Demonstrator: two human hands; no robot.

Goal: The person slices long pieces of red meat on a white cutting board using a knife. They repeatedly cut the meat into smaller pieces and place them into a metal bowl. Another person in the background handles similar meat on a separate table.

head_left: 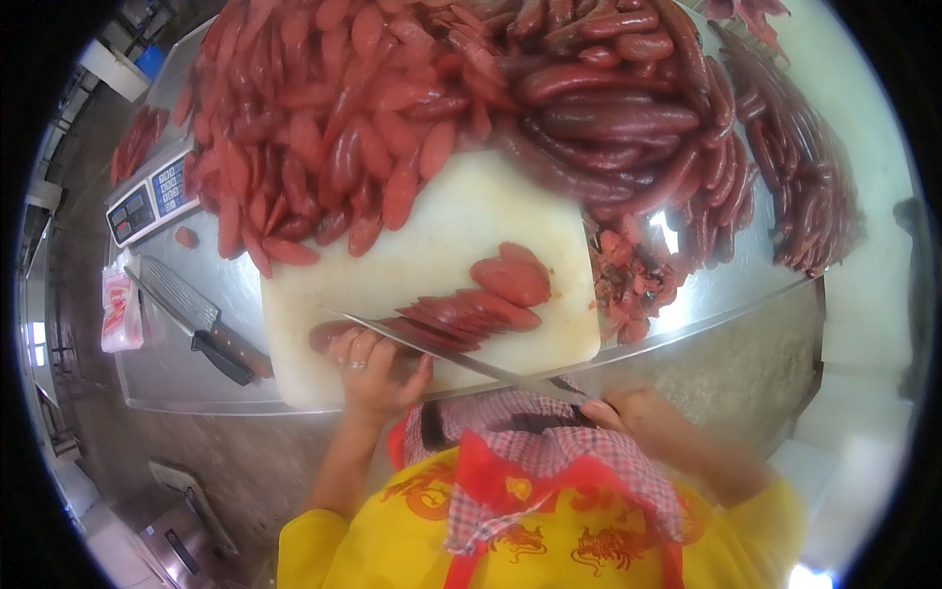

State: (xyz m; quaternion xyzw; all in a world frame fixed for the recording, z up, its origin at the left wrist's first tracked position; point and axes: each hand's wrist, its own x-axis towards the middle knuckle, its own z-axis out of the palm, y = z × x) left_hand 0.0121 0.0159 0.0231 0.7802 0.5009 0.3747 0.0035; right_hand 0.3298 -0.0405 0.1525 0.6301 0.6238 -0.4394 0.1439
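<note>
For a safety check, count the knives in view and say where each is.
3: one knife in the right hand, over the board; a black-handled one and a wooden-handled one side by side, left of the board. More may be hidden.

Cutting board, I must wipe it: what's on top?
Sausage slices, the left hand holding a sausage, a knife blade, and a sausage pile hiding the board's far edge.

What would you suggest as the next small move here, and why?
Probably draw the knife down for another slice: the right hand grips it, it appears to lie across the red sausage, and the left hand holds the uncut part, with cut slices on the knife's other side.
</note>
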